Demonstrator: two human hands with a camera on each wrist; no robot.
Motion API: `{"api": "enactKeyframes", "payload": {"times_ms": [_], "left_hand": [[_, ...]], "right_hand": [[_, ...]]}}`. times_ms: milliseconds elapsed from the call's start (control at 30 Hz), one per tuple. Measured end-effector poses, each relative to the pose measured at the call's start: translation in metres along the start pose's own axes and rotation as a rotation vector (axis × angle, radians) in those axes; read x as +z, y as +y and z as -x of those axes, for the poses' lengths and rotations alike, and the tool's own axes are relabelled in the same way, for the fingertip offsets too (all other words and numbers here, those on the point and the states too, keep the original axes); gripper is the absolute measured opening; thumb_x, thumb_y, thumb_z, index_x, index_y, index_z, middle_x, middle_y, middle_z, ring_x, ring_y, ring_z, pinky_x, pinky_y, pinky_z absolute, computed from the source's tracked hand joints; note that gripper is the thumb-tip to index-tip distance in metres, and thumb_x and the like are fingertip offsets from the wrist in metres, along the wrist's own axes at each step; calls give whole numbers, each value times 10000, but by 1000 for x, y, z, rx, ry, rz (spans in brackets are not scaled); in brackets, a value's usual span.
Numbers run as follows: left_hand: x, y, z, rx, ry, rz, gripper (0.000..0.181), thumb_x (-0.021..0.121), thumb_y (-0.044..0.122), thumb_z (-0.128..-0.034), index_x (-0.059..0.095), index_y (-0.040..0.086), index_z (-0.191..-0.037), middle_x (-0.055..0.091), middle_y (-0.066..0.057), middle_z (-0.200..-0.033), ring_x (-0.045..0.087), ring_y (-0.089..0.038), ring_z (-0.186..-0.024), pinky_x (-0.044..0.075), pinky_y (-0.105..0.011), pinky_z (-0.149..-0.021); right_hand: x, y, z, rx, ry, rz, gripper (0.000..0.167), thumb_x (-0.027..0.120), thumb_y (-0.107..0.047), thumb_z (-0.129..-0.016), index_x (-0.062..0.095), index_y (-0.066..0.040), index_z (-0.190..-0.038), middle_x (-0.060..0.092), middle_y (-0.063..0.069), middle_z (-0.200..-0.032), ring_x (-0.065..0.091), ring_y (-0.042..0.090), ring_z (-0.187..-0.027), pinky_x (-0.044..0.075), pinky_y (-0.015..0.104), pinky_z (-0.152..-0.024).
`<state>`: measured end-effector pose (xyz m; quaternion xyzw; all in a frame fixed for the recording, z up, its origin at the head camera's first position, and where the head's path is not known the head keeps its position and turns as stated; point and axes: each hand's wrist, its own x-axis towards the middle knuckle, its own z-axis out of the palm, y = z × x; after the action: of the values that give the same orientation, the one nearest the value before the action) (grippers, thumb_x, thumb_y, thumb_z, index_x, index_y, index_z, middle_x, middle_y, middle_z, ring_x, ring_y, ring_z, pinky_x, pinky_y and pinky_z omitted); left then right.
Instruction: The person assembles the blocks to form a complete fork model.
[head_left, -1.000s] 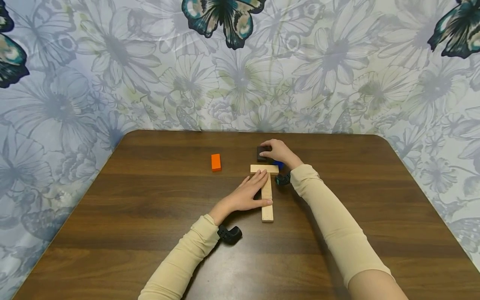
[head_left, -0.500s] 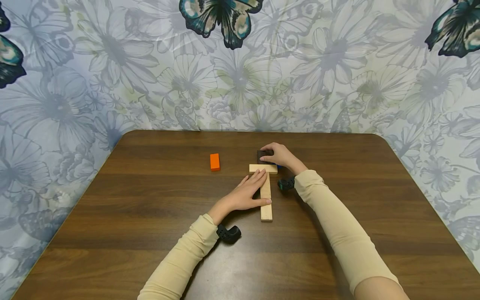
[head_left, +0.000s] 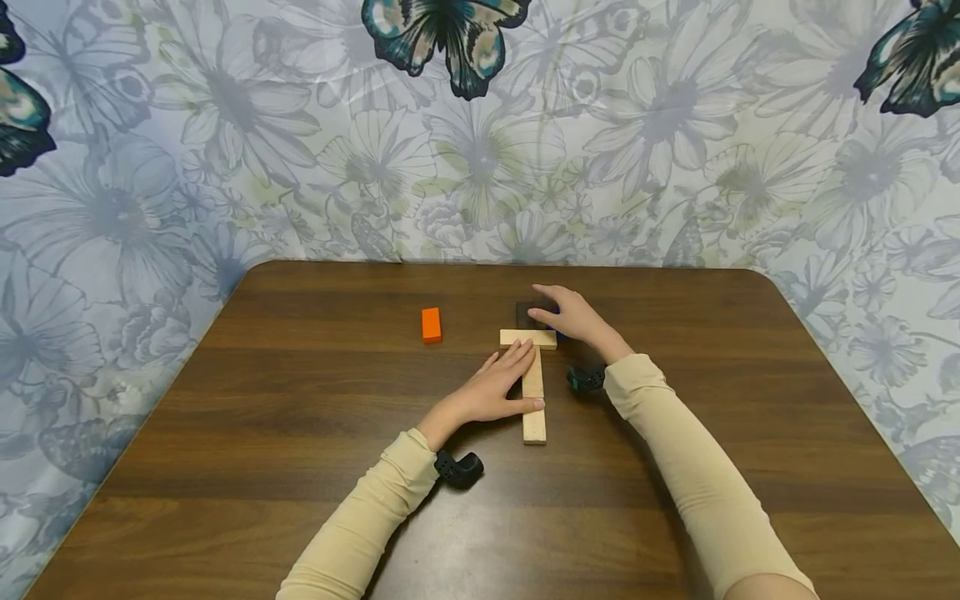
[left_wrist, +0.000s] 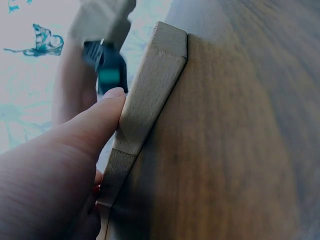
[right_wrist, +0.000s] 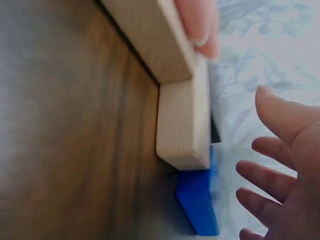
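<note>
Pale wooden blocks lie in a T on the table: a crosswise block (head_left: 513, 337) at the far end and two lengthwise ones, an upper block (head_left: 533, 379) and a lower block (head_left: 535, 428), end to end below it. My left hand (head_left: 489, 395) rests on them with its fingers straight, thumb against the side of the lower block. Behind the crosswise block lies a black block (head_left: 524, 313). A blue block (right_wrist: 197, 197) touches the crosswise block's far side in the right wrist view. My right hand (head_left: 576, 318) hovers by the black and blue blocks, fingers spread and holding nothing.
An orange block (head_left: 431, 326) lies apart to the left on the brown table (head_left: 225, 467). The table's far edge runs close behind the black block, against a flower-patterned wall covering (head_left: 480, 167).
The black block has come nearer to the crosswise block. My right hand has let go of it and drawn back a little to the right. My left hand stays in place.
</note>
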<state>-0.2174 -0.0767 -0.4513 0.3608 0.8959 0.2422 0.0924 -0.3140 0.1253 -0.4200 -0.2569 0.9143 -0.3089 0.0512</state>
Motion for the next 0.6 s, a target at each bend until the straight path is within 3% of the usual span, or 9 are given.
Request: {"api": "enactKeyframes", "payload": {"times_ms": [133, 333, 600], "left_hand": [[1, 1, 0, 6, 2, 13, 856, 510, 526, -916, 86, 70, -1503, 17, -56, -1549, -45, -169, -1395, 2, -448, -1090], [0, 1, 1, 3, 8, 7, 846, 514, 515, -920, 82, 77, -1501, 11, -54, -1548, -46, -173, -1395, 11, -456, -1089], [2, 1, 0, 9, 16, 12, 854, 517, 518, -916, 70, 90, -1504, 19, -55, -1551, -41, -172, -1396, 15, -454, -1090]], "right_hand": [[3, -5, 28, -49, 48, -41, 598, 553, -302, -958, 345, -8, -1436, 343, 191, -1439, 306, 354, -1311, 265, 495, -1030], [19, -12, 70, -130, -6, -69, 624, 590, -287, -938, 337, -21, -1444, 299, 171, -1470, 249, 329, -1345, 247, 519, -1032], [33, -15, 91, -110, -47, -38, 656, 603, -296, -930, 320, -14, -1450, 209, 169, -1505, 170, 291, -1376, 214, 502, -1051]]}}
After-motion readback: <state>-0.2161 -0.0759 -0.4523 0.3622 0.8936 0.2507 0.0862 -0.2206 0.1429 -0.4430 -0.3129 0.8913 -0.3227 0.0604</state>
